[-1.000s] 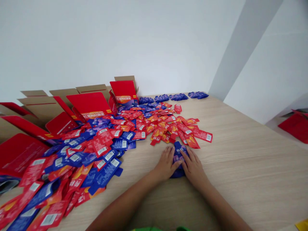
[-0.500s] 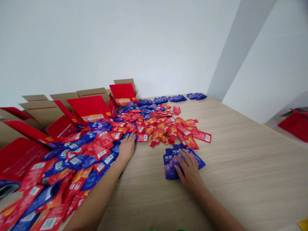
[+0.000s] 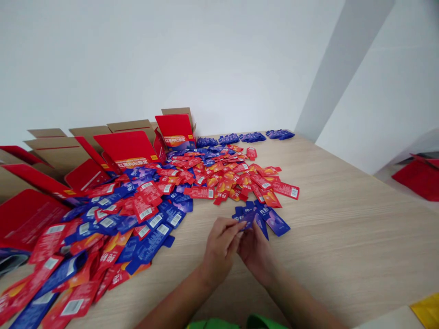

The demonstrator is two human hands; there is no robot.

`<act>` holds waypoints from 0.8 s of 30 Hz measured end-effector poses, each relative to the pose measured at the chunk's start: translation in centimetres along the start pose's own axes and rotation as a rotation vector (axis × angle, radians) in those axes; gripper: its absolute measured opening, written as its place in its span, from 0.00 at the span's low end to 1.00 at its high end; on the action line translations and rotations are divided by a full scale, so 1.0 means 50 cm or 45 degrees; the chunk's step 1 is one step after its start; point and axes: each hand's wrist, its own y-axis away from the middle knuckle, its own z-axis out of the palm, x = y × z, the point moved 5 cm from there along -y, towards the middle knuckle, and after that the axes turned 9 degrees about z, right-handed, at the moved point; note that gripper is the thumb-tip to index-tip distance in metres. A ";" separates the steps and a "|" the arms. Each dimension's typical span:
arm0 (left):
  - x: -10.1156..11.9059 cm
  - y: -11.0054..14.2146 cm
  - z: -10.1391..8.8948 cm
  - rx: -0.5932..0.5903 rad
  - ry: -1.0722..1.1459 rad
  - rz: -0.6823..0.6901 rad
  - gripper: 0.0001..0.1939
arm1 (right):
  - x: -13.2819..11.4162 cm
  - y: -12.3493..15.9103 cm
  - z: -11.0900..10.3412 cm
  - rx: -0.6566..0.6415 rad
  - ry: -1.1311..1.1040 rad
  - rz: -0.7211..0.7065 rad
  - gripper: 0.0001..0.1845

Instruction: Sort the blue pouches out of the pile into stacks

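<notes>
Both of my hands meet over the near middle of the table. Between them is a blue-purple pouch [image 3: 247,220], tilted, its lower part partly hidden by the fingers. My left hand [image 3: 219,250] pinches its near left side with closed fingers. My right hand [image 3: 256,254] curls round it from the right. Just beyond the fingers, several blue spouted pouches [image 3: 275,220] lie overlapping in a fan. To the left spreads a large mixed heap of red pouches [image 3: 149,192] and blue pouches [image 3: 154,237], many with barcodes up.
Open red cartons [image 3: 126,145] with raised cardboard flaps line the left back. Along the wall lie small stacks of blue pouches [image 3: 252,136]. Orange-red pouches [image 3: 267,182] spread across the middle. A red item [image 3: 416,177] is beyond the table's right edge, a yellow one [image 3: 427,310] at lower right.
My left hand has left the heap and come right to meet my right hand. A blue pouch is now raised between them. My right hand has drawn back and left from the fanned pouches.
</notes>
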 end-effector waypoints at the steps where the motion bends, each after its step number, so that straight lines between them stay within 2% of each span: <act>1: -0.001 0.010 0.017 -0.038 0.052 -0.074 0.12 | -0.010 0.000 -0.004 0.048 -0.067 -0.063 0.20; 5: -0.029 0.052 0.069 -0.287 0.116 -0.486 0.09 | -0.048 0.014 -0.040 0.358 -0.146 -0.308 0.11; 8: -0.030 0.077 0.098 -0.439 0.285 -0.722 0.07 | -0.056 0.024 -0.059 0.528 -0.096 -0.358 0.14; 10: -0.026 0.096 0.116 -0.476 0.520 -0.931 0.11 | -0.057 0.025 -0.066 0.563 -0.029 -0.325 0.16; 13: -0.015 0.129 0.141 -0.535 0.862 -1.260 0.13 | -0.060 0.023 -0.068 0.502 0.145 -0.298 0.16; 15: -0.004 0.145 0.151 -0.598 0.965 -1.351 0.14 | -0.068 0.025 -0.068 0.466 0.317 -0.329 0.18; 17: 0.008 0.150 0.155 -0.653 0.996 -1.335 0.16 | -0.087 0.031 -0.069 0.508 0.564 -0.427 0.20; 20: 0.016 0.134 0.143 -0.780 0.934 -1.126 0.22 | -0.136 0.044 -0.079 0.651 0.999 -0.602 0.21; 22: -0.005 0.108 0.109 -0.800 0.765 -0.925 0.24 | -0.179 0.049 -0.095 0.728 1.219 -0.673 0.22; 24: -0.056 0.075 0.047 -0.676 0.453 -0.762 0.21 | -0.225 0.049 -0.120 0.763 1.394 -0.724 0.23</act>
